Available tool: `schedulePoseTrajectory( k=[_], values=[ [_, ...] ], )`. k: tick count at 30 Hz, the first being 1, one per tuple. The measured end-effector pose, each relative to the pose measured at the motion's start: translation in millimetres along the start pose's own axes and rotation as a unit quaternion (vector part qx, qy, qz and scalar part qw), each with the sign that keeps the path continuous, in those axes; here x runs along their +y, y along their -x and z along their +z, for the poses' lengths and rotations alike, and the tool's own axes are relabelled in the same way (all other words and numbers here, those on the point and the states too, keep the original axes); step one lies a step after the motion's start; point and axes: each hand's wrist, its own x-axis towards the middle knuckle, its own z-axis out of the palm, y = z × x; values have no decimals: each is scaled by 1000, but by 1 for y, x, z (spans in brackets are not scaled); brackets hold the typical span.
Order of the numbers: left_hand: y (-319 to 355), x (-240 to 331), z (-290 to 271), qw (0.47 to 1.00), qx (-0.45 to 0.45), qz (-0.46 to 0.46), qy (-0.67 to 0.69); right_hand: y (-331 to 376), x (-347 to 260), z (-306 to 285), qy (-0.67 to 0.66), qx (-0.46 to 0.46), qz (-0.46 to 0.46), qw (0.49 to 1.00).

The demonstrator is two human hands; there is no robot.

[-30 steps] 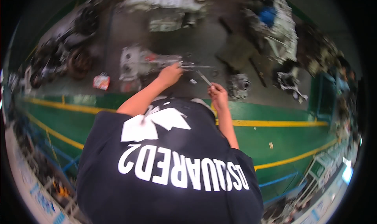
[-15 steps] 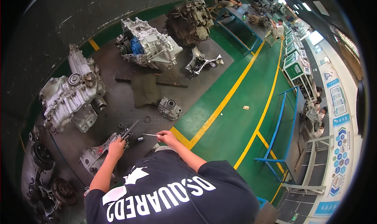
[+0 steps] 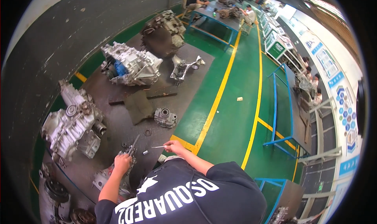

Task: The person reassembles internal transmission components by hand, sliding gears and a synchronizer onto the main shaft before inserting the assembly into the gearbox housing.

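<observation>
The left hand (image 3: 122, 161) is closed around the lower end of a metal shaft (image 3: 132, 144) that rises from a small gearbox part (image 3: 106, 177) on the dark floor mat (image 3: 118, 124). Just right of that shaft, the right hand (image 3: 172, 146) pinches a thin metal rod (image 3: 158, 147) between its fingertips, pointing back toward it. Beyond the shaft lies a small grey housing (image 3: 165, 117); to its left, a large silver transmission (image 3: 70, 126). Farther off stands another transmission (image 3: 131, 65).
</observation>
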Motion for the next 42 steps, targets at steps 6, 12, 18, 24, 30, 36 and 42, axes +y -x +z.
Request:
schedulePoseTrajectory(
  k=[6,12,18,24,30,36,42],
  values=[
    [11,-15,15,962,122,-122,212,14,7,-1,76,45,-34,996],
    [4,-56,21,963,99,-111,223,54,16,-26,136,97,-78,983],
    [-15,-71,6,990,-20,-40,130,84,33,-48,106,195,-96,970],
    [-22,-88,26,973,-217,-41,-65,100,55,-54,110,272,-136,946],
    [-41,-61,20,967,-223,-98,-76,123,76,-62,93,331,-136,929],
    [-53,-60,30,968,-225,-87,-72,156,90,-57,76,362,-101,924],
    [-58,-53,34,967,-230,-89,-68,167,104,-55,-4,384,-94,918]
  ],
)
